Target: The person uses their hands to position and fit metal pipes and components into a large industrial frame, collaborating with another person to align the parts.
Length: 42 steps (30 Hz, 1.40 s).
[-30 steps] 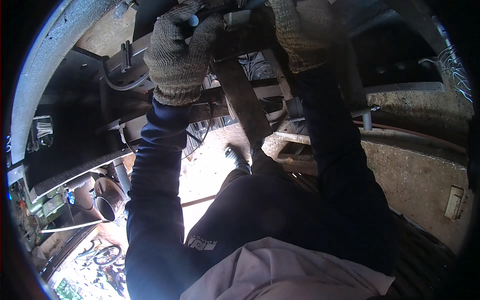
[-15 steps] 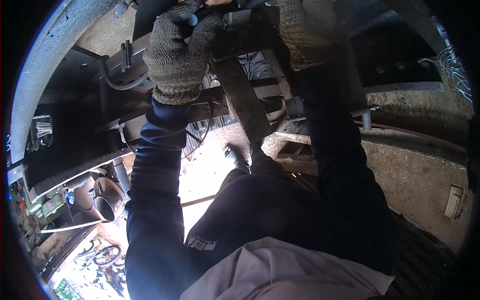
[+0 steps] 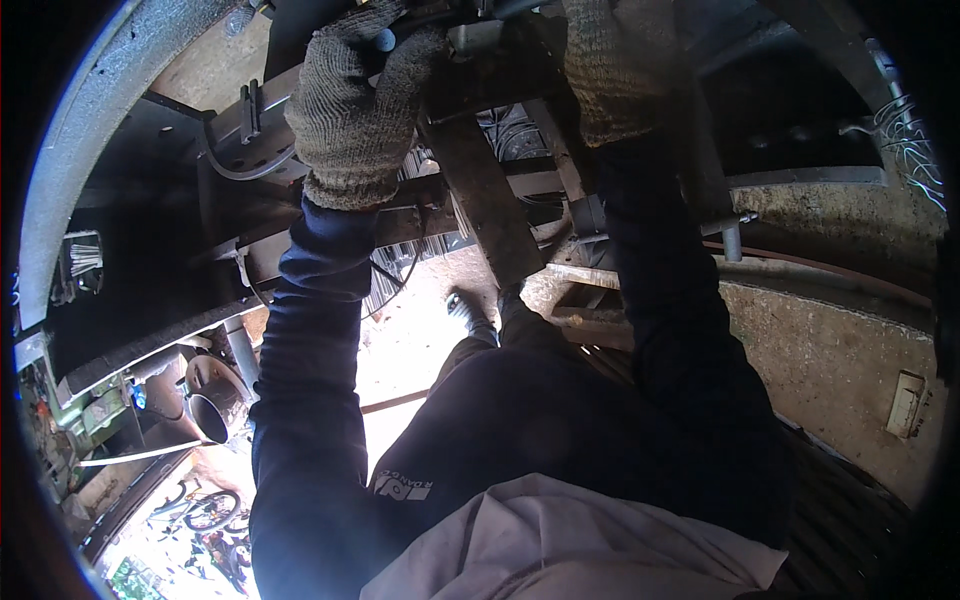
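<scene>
My left hand, in a grey-brown knitted glove, is raised at the top left of centre. Its fingers are bent around something dark, and a small round grey end shows between thumb and fingers. My right hand, gloved alike, reaches up at the top right of centre; the picture's edge and shadow hide its fingers. Between the hands lies dark metalwork of a machine. A flat brown metal bar slants down from it toward my feet.
A large pipe-like piece stands low on the left beside a green machine part. Thin wires hang at the far right. A stained wall-like panel bounds the right side. Bundled thin rods lie beyond my feet.
My right hand has shifted very slightly to the right. A small orange-pink patch above my left hand at the top edge no longer shows. My left hand stays nearly still.
</scene>
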Available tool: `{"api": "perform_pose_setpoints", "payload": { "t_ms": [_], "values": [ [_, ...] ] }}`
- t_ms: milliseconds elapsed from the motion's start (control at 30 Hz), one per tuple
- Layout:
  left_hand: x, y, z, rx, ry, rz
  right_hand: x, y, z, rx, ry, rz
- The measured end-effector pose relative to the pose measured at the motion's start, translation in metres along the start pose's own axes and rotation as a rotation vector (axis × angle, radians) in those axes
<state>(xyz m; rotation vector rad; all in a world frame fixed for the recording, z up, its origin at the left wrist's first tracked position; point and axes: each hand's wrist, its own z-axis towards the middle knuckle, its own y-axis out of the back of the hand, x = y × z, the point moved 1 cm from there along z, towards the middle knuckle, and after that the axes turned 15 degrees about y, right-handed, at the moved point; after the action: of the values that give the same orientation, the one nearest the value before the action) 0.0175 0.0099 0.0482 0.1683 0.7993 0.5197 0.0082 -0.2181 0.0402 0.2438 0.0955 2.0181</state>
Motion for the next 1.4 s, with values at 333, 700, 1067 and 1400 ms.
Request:
{"api": "perform_pose_setpoints", "payload": {
  "t_ms": [333, 700, 1067, 1400],
  "values": [
    [0.006, -0.003, 0.01, 0.158, -0.037, -0.223, 0.003, 0.003, -0.002, 0.003, -0.019, 0.012],
    [0.003, 0.0, 0.004, 0.053, -0.044, -0.103, 0.0, -0.002, -0.006, -0.107, -0.151, 0.197],
    [0.019, 0.001, -0.002, 0.142, 0.059, -0.111, 0.016, 0.008, 0.004, 0.002, -0.221, 0.269],
    [0.018, -0.001, -0.004, 0.191, 0.143, -0.25, 0.011, 0.012, 0.009, 0.025, -0.127, 0.411]
  ]
}}
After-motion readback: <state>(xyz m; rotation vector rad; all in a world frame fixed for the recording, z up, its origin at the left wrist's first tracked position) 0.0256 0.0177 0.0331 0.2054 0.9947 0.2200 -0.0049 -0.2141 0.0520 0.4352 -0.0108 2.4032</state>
